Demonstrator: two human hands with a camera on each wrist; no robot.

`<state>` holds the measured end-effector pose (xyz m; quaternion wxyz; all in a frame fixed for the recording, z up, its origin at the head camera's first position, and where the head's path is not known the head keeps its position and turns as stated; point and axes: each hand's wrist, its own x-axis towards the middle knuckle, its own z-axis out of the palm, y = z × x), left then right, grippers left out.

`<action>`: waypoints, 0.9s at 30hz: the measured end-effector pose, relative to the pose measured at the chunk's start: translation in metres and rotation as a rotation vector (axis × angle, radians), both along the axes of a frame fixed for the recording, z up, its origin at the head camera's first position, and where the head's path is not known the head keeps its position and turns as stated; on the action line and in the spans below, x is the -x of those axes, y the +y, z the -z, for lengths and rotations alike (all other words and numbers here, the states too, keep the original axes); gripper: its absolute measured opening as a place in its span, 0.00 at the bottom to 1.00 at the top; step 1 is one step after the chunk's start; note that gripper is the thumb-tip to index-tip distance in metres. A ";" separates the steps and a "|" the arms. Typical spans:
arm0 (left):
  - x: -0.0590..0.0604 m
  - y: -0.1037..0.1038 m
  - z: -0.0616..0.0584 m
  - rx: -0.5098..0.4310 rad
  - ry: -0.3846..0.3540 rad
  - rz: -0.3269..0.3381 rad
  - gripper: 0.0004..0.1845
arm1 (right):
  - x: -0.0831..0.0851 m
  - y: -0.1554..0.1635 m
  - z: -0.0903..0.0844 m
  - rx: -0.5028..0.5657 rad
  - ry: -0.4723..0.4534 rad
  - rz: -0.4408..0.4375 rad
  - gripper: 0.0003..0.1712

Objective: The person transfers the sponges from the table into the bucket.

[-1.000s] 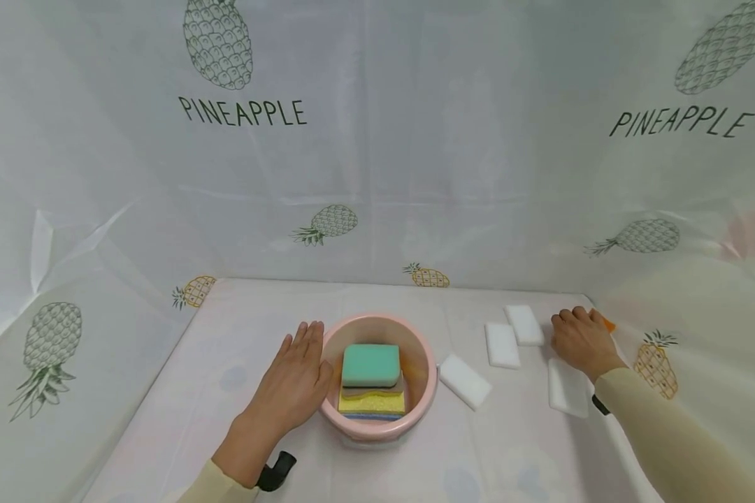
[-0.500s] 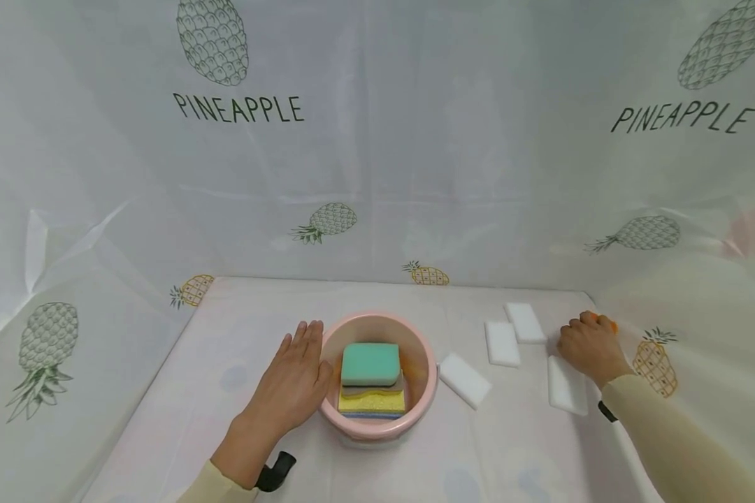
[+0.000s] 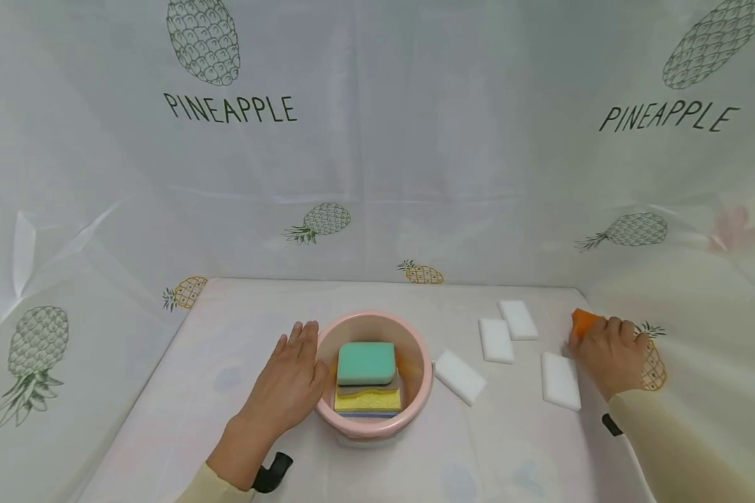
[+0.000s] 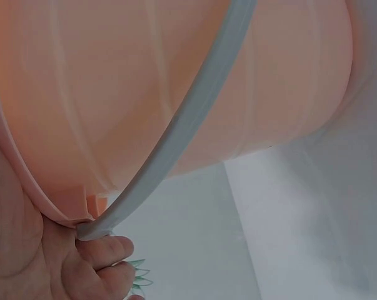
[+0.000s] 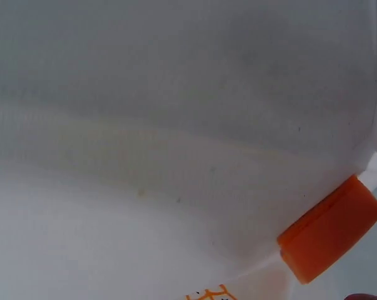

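Note:
A pink bucket stands mid-table, holding a stack of sponges with a green sponge on top and a yellow sponge below. My left hand rests along its left rim, fingers extended in the head view. In the left wrist view, those fingers lie by the end of the grey handle. At the table's right edge, my right hand holds an orange sponge by one end, thumb toward the table. The orange sponge appears tilted in the right wrist view, with only fingertips showing.
Several white sponge pads lie flat between bucket and right hand: one beside the bucket, two farther back, another near the right hand. Pineapple-printed white sheeting rises behind the table and at both sides.
My right hand has shifted right and turned, so more of the orange sponge shows beside the thumb. The left hand stays on the bucket rim. The head view has shifted slightly.

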<state>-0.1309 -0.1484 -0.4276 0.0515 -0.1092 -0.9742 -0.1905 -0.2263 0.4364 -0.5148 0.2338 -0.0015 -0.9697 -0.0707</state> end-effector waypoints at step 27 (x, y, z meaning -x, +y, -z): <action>0.000 0.000 0.001 0.004 0.000 -0.009 0.35 | -0.005 0.002 0.010 0.084 -0.193 0.128 0.43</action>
